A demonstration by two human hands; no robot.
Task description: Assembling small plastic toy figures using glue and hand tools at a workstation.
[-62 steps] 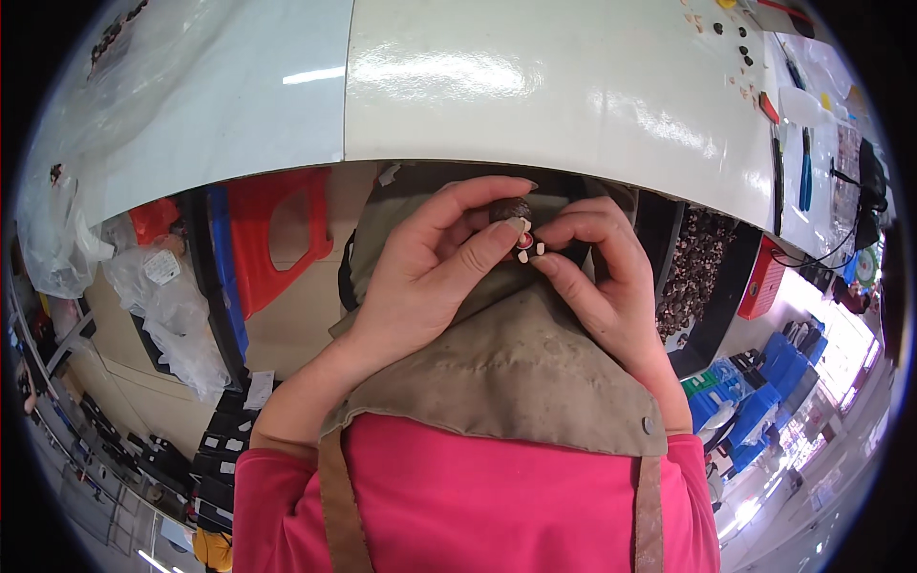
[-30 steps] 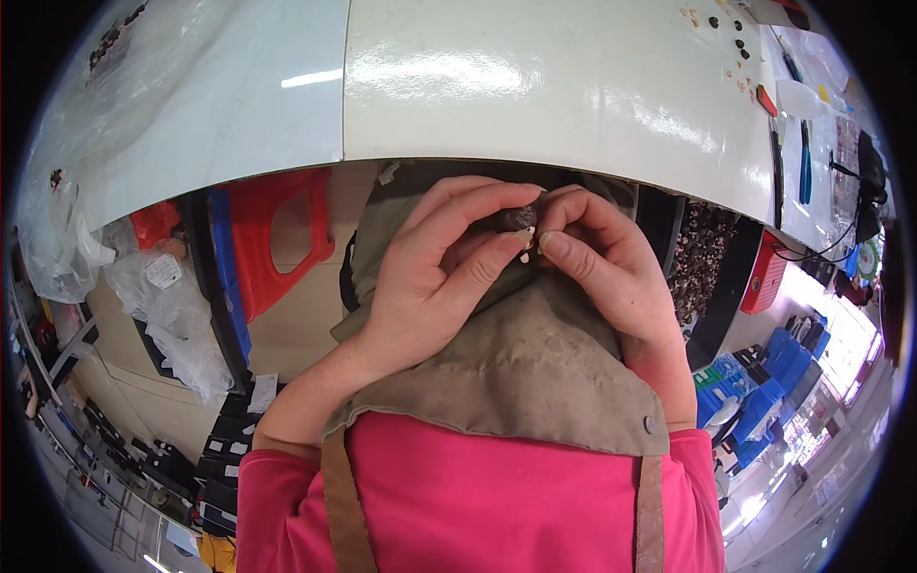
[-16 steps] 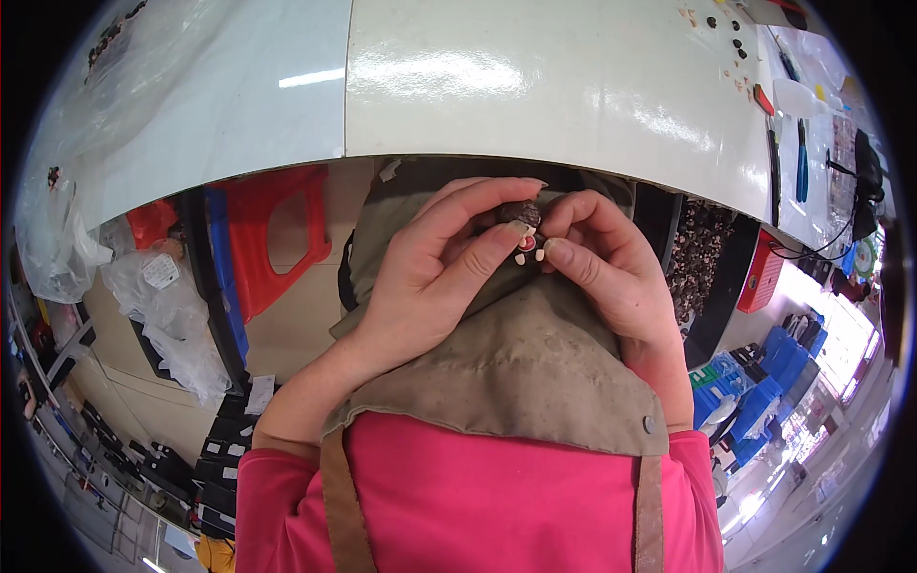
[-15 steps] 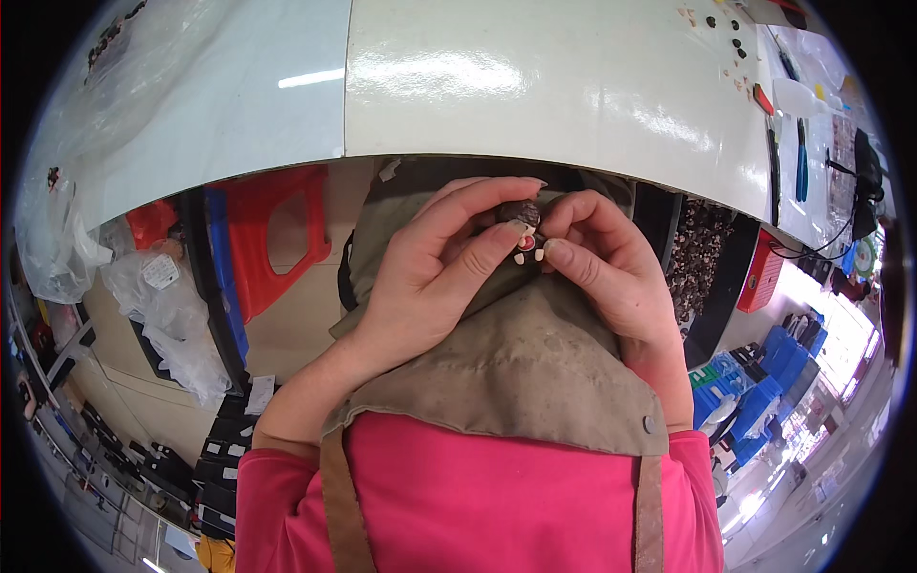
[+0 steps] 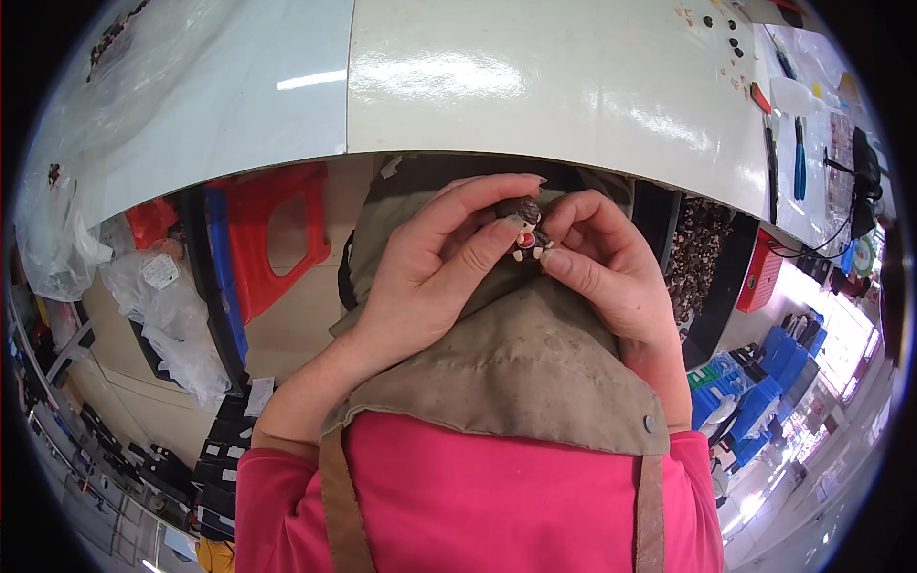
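A small toy figurine (image 5: 522, 212) with dark brown hair, a pale face and a red-and-white front is held over my lap, just below the table edge. My left hand (image 5: 435, 253) grips it by the head, thumb in front and fingers curled behind. On the other side, my right hand (image 5: 607, 258) is closed at its lower body, with the thumb tip beside the pale feet. The fingers hide the figurine's back and part of its sides.
Ahead is the white table (image 5: 535, 115), with small dark pieces (image 5: 735, 45) at its far right. A black bin (image 5: 702, 258) of small brown parts sits right of my lap. To the left are a red stool (image 5: 277, 239) and clear plastic bags (image 5: 162, 306).
The figurine has turned slightly in my fingers, so more of its face and lower body shows. My right thumb has shifted slightly lower; both hands keep their place.
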